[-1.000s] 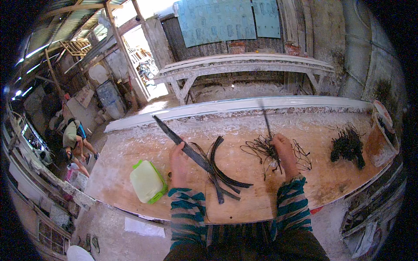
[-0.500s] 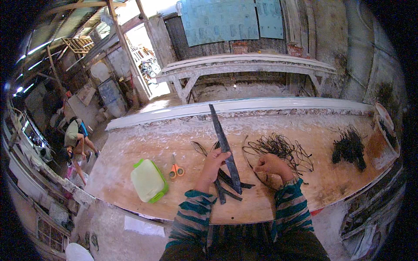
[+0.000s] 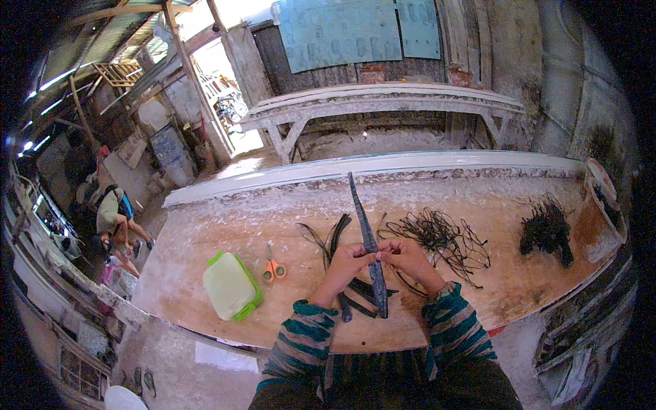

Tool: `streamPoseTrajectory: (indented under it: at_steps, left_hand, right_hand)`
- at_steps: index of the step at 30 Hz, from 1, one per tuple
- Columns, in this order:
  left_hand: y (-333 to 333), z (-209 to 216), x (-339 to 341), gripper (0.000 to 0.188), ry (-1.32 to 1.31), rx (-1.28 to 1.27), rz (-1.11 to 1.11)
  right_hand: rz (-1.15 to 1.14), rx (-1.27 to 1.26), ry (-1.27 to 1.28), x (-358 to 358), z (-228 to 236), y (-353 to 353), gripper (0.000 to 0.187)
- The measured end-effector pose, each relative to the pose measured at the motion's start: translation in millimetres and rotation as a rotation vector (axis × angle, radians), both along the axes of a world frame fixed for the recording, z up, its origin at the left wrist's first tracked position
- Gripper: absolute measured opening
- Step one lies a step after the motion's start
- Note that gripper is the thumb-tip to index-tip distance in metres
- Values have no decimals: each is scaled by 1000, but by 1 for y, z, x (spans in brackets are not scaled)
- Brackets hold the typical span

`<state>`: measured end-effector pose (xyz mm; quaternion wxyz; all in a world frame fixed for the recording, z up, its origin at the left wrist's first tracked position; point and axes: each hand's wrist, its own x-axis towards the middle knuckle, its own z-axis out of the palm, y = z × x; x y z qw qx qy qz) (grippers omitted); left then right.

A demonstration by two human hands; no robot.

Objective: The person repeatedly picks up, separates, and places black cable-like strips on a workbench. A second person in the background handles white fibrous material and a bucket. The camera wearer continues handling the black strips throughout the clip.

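A long flat black strip (image 3: 365, 224) stands nearly upright over the table, its lower end tilted slightly right. My left hand (image 3: 344, 266) pinches it near the middle, and my right hand (image 3: 410, 261) meets it there, thumb and fingers closed at the strip. A thin dark cord (image 3: 408, 282) trails beneath my right hand; whether those fingers also grip it cannot be made out. More black strips (image 3: 361, 288) lie crossed on the wood below my hands. Right of them spreads a loose tangle of thin black cords (image 3: 441, 234). Orange-handled scissors (image 3: 275, 270) rest left of my left hand.
A lidded container with green clips (image 3: 231, 285) sits at the table's left. At the right are a black bundle (image 3: 547, 232) and a tipped, stained bucket (image 3: 593, 229). A long white moulding (image 3: 383, 166) runs along the far edge. One person (image 3: 115, 222) bends over at far left.
My right hand has moved left and up to the strip, meeting my left hand. The strip's top has shifted right and its middle now looks narrower.
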<state>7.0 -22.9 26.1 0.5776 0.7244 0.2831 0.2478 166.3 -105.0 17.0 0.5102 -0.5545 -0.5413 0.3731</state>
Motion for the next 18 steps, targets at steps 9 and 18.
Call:
streamPoseTrajectory:
  at_steps: [9, 18]
  left_hand:
    - [0, -2, 0, 18, -45, 39, 64]
    - [18, -15, -2, 16, -128, 9, 236]
  right_hand:
    - [-66, 27, 75, 5, -5, 2, 14]
    - [54, 130, 24, 32, 8, -5, 12]
